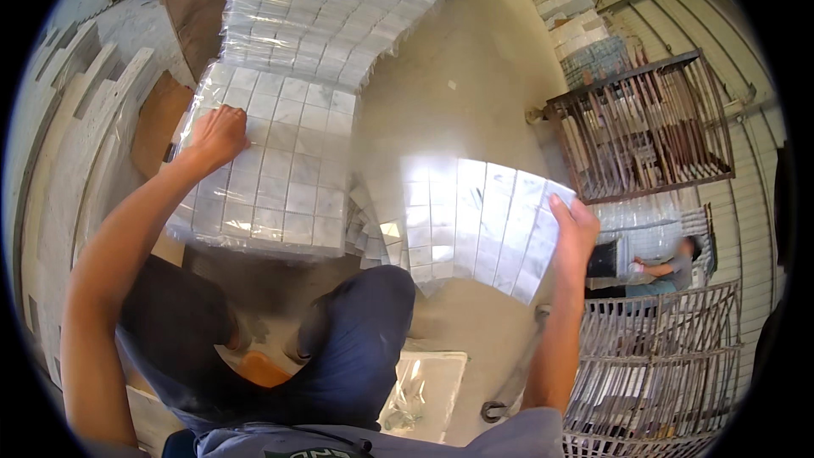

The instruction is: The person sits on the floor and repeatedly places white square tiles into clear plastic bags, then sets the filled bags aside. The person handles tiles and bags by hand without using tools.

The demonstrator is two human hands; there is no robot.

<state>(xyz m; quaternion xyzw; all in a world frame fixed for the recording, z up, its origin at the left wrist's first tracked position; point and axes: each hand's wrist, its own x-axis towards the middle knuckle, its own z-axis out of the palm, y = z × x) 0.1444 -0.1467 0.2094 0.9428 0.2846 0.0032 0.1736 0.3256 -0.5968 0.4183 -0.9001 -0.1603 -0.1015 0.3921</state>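
Note:
My right hand (577, 231) grips the outer edge of a white-and-grey marble mosaic tile sheet (500, 220), thumb on top. The sheet hangs tilted over the floor, its left part glossy with glare and looking covered by clear film. My left hand (219, 136) is closed, fingers curled, on the upper left of a stack of square marble mosaic sheets (288, 161); whatever is inside those fingers is hidden. Clear plastic film shines along this stack's edges. Between the stack and the held sheet, more small tiles (366, 225) show in a loose, overlapping pile.
Taller film-wrapped tile stacks (331, 8) stand just beyond. Pale slabs (102, 119) line the left. Metal racks holding upright slabs (644, 131) (653, 365) stand at right, with another person (678, 267) between them. A shiny clear-wrapped pack (424, 390) lies beside my knee.

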